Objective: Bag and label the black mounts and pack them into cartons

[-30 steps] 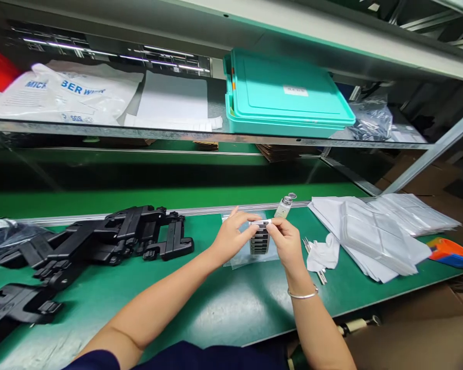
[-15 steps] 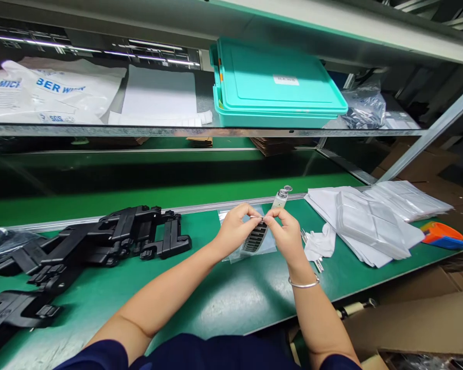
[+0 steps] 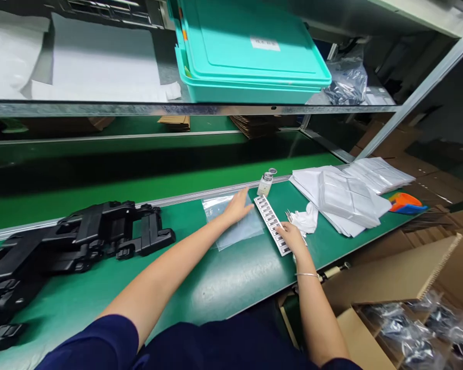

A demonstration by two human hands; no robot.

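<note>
While the left hand [image 3: 237, 206] reaches out with its fingers extended and its thumb apart, apparently gripping nothing, over a flat, clear plastic bag [image 3: 233, 235] on the green bench top [image 3: 200, 295], the right hand [image 3: 293, 239] has its fingertips on a long white strip with a row of dark rectangles [image 3: 269, 216]. Whether those fingers pinch the strip or only press on it, I cannot tell. It is on the right of the bag, over the bench, between the bag and a crumpled white cloth [image 3: 308, 218]. One likely trouble is a forward slide: the strip's far end is just beside a small pale bottle with a raised metal cap [image 3: 265, 185], so a push could tip it and perhaps spill what it holds. Another is a snag — slim metal tools [image 3: 289, 216] are close by the strip's right side and could catch its edge. Its long axis slants across the bench, the far end pointing away from the person and leftward to the bottle, the near end toward the front edge and rightward, dark rectangles facing up.
</note>
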